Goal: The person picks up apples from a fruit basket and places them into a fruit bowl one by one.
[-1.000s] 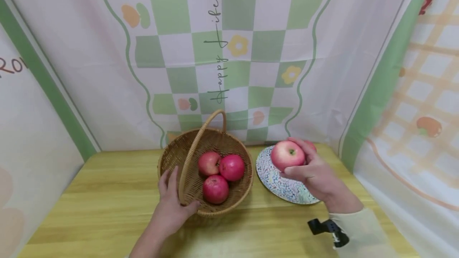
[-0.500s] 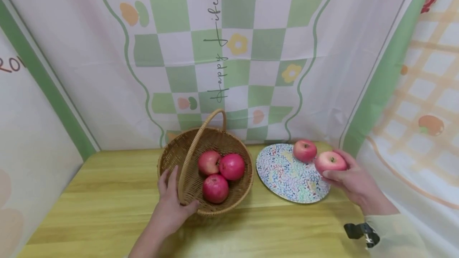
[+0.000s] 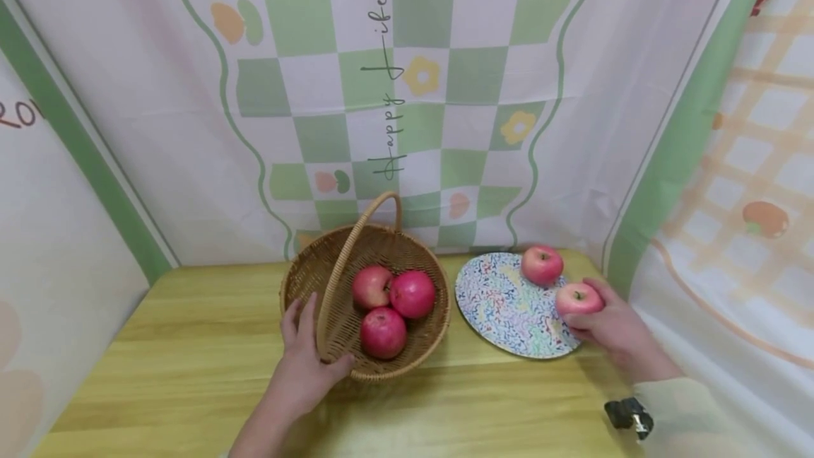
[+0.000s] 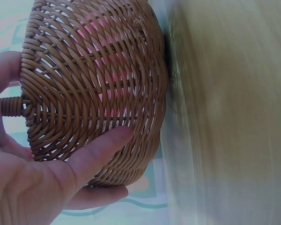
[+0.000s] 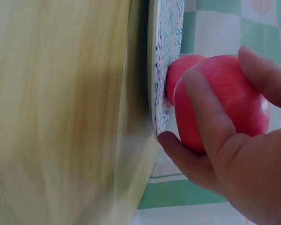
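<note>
A brown wicker basket (image 3: 416, 355) with an arched handle stands on the table, and three red apples (image 3: 384, 333) lie inside it. My left hand (image 3: 304, 373) holds the rim near the handle's base. In the left wrist view, fingers (image 4: 100, 150) lie along the basket's woven outer wall (image 4: 84, 84). At the right, my right hand (image 3: 613, 324) holds a pink-red apple (image 3: 577, 300) over the right edge of a round speckled plate (image 3: 509, 309). Whether this apple touches the plate cannot be told. Behind it, another apple (image 3: 543, 264) sits on the plate.
The light wooden table (image 3: 191, 345) carries the basket and plate. A green-and-white checked cloth (image 3: 420, 126) hangs right behind them. More cloth (image 3: 718, 246) hangs along the right side, close to my right hand.
My right hand moved the apple rightward across the plate, then slightly down toward its right edge. The apple behind came into full view. My left hand has stayed on the basket.
</note>
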### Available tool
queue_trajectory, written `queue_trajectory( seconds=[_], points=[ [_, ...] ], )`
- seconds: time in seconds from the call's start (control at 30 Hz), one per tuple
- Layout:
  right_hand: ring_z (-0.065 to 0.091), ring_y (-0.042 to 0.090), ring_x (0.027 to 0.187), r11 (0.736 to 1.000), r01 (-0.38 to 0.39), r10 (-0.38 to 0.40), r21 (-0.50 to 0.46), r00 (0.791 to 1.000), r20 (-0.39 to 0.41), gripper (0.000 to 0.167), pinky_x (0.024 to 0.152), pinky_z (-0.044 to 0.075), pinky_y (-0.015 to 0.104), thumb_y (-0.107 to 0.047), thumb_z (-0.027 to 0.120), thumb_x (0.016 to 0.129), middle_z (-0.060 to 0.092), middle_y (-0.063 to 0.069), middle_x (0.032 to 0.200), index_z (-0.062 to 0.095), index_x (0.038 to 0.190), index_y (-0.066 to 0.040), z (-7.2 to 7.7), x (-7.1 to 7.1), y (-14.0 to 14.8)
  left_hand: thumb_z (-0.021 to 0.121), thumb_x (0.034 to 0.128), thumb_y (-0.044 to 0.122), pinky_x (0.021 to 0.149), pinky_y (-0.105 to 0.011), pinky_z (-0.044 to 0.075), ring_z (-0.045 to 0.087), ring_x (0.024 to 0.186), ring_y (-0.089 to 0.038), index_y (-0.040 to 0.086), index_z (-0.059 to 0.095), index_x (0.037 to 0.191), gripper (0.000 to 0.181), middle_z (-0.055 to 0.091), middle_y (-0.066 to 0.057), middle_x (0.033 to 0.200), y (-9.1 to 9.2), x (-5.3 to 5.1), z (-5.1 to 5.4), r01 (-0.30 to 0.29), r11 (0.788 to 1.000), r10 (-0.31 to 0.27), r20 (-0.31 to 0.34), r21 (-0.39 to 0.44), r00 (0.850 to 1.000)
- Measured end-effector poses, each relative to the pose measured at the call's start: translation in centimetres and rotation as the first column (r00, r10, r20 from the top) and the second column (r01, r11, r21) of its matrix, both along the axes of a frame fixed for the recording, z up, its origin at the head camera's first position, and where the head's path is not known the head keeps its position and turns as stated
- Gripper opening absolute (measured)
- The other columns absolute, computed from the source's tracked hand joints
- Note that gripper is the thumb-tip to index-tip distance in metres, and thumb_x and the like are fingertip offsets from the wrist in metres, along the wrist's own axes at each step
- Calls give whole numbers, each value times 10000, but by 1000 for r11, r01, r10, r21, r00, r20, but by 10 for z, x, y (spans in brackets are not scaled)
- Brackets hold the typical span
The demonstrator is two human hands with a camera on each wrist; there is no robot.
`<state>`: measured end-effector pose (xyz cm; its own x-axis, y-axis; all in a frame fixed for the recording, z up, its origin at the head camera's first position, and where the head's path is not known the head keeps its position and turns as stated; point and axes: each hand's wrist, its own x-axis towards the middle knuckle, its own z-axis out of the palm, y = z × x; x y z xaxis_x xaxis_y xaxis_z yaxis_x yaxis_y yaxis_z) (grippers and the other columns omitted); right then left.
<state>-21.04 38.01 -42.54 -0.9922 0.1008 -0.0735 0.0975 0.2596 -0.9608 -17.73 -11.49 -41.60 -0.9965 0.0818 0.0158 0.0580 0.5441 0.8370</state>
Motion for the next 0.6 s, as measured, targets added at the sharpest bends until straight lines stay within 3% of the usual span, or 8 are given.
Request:
queue_trajectory(
  seconds=[0.1,0.23,0.37,0.5,0.6],
  points=[
    [557,306,1090,991,15,-14,136,1000,-8,1056,792,566,352,26,747,815,206,395,1498,10,1571,18,0,-2,-4,815,830,222,541,-337,494,549,584,-176,282,-26,1609,1147,-145,-131,1616,0,0,0,0,1000,0,1,2,1000],
    [440,447,1202,949,41,-36,312,999,-22,1067,755,540,288,-25,791,760,281,391,1471,94,1564,48,0,-6,-7,821,826,227,535,-336,486,543,580,-173,259,-21,1611,1151,-141,-152,1612,0,1,1,8,1000,-8,-8,2,1000],
    [448,438,1177,931,46,-45,363,999,-11,1089,760,510,298,-18,790,724,317,379,1462,106,1569,34,0,-7,-12,827,823,236,537,-335,486,543,586,-170,245,-19,1611,1156,-145,-161,1611,0,3,2,15,1000,-15,-10,8,1000],
    [436,460,1205,923,41,-40,383,999,-10,1084,881,490,426,-16,784,729,315,387,1465,101,1568,36,-1,-8,-14,827,823,234,538,-334,487,545,583,-173,248,-24,1611,1160,-151,-164,1610,0,3,3,15,1000,-14,-9,11,1000],
    [359,527,1289,910,22,-19,413,1000,-13,1081,1016,365,601,-32,777,755,265,401,1486,63,1562,49,0,-9,-14,823,824,228,534,-335,490,548,582,-177,259,-31,1610,1160,-159,-160,1611,0,2,3,12,1000,-12,-4,10,1000]
  ],
)
